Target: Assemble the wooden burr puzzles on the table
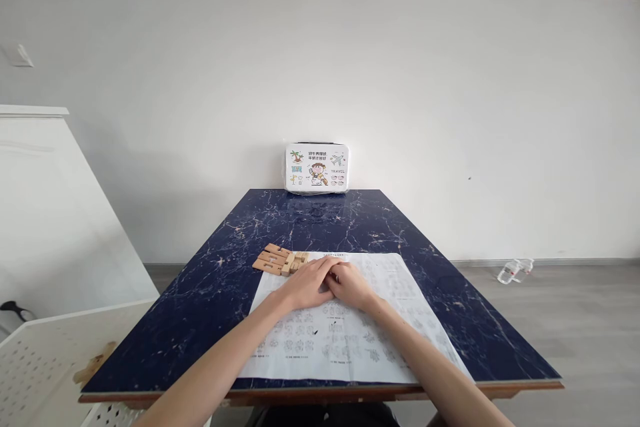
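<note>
At the centre of the frame the left hand [306, 284] and right hand [354, 287] are laid together on the printed sheet [345, 343]; whether anything is enclosed cannot be told. The wooden pieces [280, 260] lie just beside them, to the upper left, on the worktop [200, 300]. The pieces are probably best lifted singly, with the sheet kept flat.

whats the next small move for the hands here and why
Probably reach the left hand forward to the wooden pieces. It and the right hand rest touching each other on the printed sheet, seemingly holding nothing, while the wooden pieces lie in a cluster just beyond the left hand, at the sheet's far left corner.
</note>
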The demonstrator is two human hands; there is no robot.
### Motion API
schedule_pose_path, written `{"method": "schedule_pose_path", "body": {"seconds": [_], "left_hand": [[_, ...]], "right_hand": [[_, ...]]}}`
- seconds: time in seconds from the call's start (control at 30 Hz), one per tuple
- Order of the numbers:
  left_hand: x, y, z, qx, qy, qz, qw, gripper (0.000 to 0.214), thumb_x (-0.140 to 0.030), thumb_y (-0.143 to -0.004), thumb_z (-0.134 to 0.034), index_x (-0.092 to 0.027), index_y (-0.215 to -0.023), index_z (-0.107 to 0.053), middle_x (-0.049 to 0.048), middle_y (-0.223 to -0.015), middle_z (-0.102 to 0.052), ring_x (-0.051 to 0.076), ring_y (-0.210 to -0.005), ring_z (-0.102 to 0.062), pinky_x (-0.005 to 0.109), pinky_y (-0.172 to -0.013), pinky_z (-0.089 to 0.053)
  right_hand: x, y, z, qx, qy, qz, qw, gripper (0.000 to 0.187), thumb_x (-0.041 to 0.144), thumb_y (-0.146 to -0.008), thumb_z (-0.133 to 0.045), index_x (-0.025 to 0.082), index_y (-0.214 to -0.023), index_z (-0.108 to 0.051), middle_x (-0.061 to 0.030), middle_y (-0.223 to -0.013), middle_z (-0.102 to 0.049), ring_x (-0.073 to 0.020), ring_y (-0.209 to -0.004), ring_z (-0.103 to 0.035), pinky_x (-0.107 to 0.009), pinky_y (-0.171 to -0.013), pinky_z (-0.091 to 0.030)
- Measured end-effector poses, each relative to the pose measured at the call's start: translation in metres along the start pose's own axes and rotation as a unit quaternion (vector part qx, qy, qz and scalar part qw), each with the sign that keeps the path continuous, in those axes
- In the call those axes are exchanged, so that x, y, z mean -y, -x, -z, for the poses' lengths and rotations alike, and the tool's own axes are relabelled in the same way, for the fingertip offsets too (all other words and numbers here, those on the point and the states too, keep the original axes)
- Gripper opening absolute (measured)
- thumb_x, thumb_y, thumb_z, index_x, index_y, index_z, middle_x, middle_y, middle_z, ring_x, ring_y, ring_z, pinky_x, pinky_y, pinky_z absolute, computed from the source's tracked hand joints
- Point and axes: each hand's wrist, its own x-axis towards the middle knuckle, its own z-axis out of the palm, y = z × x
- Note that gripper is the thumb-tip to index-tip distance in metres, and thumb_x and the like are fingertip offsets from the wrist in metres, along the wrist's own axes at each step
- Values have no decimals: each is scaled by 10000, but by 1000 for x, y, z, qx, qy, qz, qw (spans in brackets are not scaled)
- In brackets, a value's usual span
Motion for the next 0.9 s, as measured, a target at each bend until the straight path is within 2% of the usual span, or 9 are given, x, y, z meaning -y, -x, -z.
{"method": "schedule_pose_path", "body": {"seconds": [0.47,0.9], "left_hand": [[-3,0,3,6,-3,6,1000,659,-199,-849,-650,-308,-1460,-429,74,-1401,-600,300,-1231,-610,431,-1007,-511],[-3,0,3,7,1,2,1000,650,-206,-854,-653,-307,-1456,-429,75,-1384,-609,295,-1222,-614,430,-997,-516]], "right_hand": [[1,0,1,8,-8,0,1000,220,133,-927,-524,153,-778,-685,-82,-864,-743,-157,-733,-618,-256,-654,-363],[0,0,0,3,-8,7,1000,235,138,-927,-517,147,-747,-668,-74,-801,-722,-145,-671,-579,-254,-608,-331]]}}
